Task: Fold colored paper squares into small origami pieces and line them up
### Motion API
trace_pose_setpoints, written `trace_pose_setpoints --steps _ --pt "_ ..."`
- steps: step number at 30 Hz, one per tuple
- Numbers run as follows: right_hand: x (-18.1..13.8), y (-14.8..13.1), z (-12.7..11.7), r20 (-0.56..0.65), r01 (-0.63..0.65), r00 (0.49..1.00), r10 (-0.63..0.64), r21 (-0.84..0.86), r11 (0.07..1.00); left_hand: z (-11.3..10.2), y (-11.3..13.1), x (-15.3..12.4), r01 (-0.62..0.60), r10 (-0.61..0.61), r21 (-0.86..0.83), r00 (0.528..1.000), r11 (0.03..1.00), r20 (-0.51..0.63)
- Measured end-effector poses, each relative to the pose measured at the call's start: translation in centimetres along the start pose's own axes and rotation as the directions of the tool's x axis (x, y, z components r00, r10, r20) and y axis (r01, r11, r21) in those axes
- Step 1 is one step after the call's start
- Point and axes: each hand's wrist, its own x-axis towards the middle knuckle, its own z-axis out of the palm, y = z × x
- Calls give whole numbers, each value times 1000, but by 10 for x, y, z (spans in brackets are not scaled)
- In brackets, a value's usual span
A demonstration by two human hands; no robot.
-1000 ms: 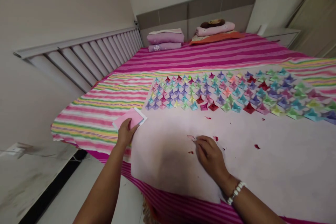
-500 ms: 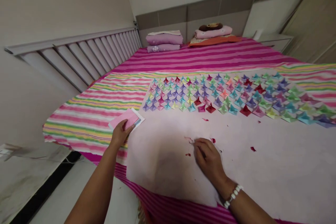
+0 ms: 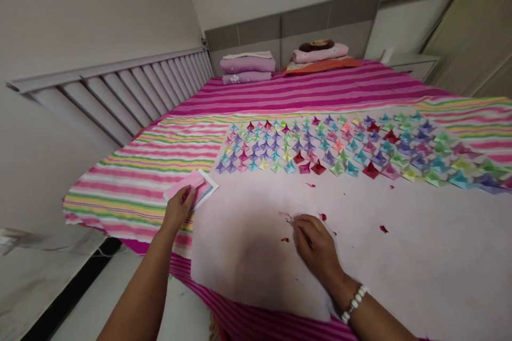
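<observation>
My left hand [image 3: 178,208] pinches the near edge of the top pink sheet [image 3: 184,184] of a small paper stack [image 3: 206,192] and lifts it slightly. My right hand [image 3: 316,245], with a white bead bracelet at the wrist, rests on the pale cloth [image 3: 400,256] with its fingers curled, pinching at small red paper scraps [image 3: 287,217]. What the fingertips hold is too small to make out. Several rows of folded coloured paper shapes [image 3: 340,146] lie on the cloth beyond both hands.
The cloth lies on a bed with a pink striped sheet [image 3: 320,88]. Folded pink bedding [image 3: 247,67] and pillows [image 3: 320,56] sit at the headboard. A slatted rail [image 3: 132,93] runs along the left side. More red scraps [image 3: 383,229] are scattered on the cloth.
My left hand has curled onto the pink sheet's edge and raised it a little off the stack. My right hand stays at the red scraps. The view has shifted slightly.
</observation>
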Motion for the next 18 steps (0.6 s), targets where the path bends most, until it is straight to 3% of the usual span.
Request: trace_pose_setpoints --steps 4,9,12,15,18 --pt "-2 3 2 3 11 1000 -11 -3 1000 -2 10 -3 -26 27 24 998 999 -52" --pt "-1 2 1 4 15 1000 -15 -3 1000 -16 20 -3 53 -46 23 976 998 -214" --pt "0 0 0 -6 22 1000 -22 6 1000 -33 28 1 65 -79 -50 929 997 -361" --pt "1 -1 0 -1 19 1000 -19 4 1000 -51 39 3 45 -134 -186 853 982 -505" --pt "0 0 1 -1 22 1000 -22 10 1000 -62 55 -2 19 -243 -390 809 921 -535"
